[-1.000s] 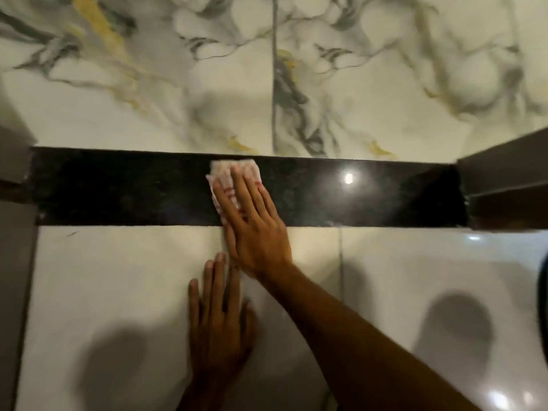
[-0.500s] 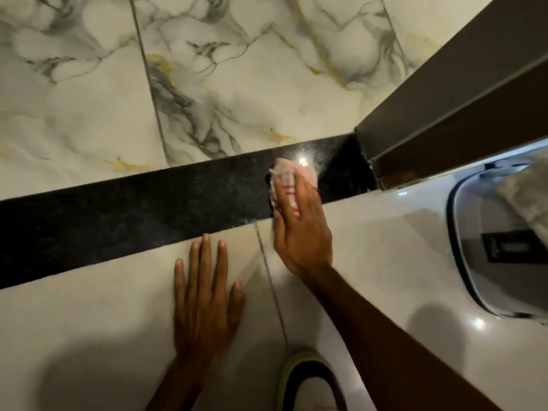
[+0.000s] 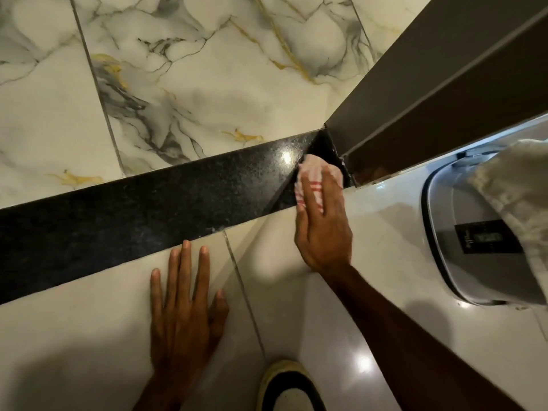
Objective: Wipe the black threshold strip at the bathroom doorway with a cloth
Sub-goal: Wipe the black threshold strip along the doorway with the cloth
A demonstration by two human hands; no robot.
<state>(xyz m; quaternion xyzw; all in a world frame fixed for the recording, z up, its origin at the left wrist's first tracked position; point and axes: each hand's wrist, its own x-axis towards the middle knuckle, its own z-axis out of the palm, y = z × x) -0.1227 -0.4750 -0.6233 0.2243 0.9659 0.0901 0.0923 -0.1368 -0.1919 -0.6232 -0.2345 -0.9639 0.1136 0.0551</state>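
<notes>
cloth [image 3: 310,173], white with red stripes, lies at the far right end of the black granite strip [image 3: 148,215], tucked into the corner where the strip meets the foot of the dark door frame [image 3: 415,93]. a second ago it was pressed on the middle of the strip, half a second ago it was most of the way right, and now it has run out of strip. i read that as one wiping pass finished, with only this corner left to rub before i turn back left or lift off.

my right hand [image 3: 321,232] lies flat on top of the cloth, fingers straight and close together, pressing it down on the stone rather than pinching it. the cloth's far edge and a bit of its left side peek out past my fingertips. my left hand [image 3: 184,307] has stayed spread flat on the pale tile [image 3: 74,336] just near of the strip, palm down, holding nothing, propping me.

beyond the strip lie veined marble tiles [image 3: 207,84]. to the right sits a grey appliance lid [image 3: 450,277] with a towel [image 3: 516,197] draped over it. nearest me is the toe of a shoe [image 3: 284,387].
</notes>
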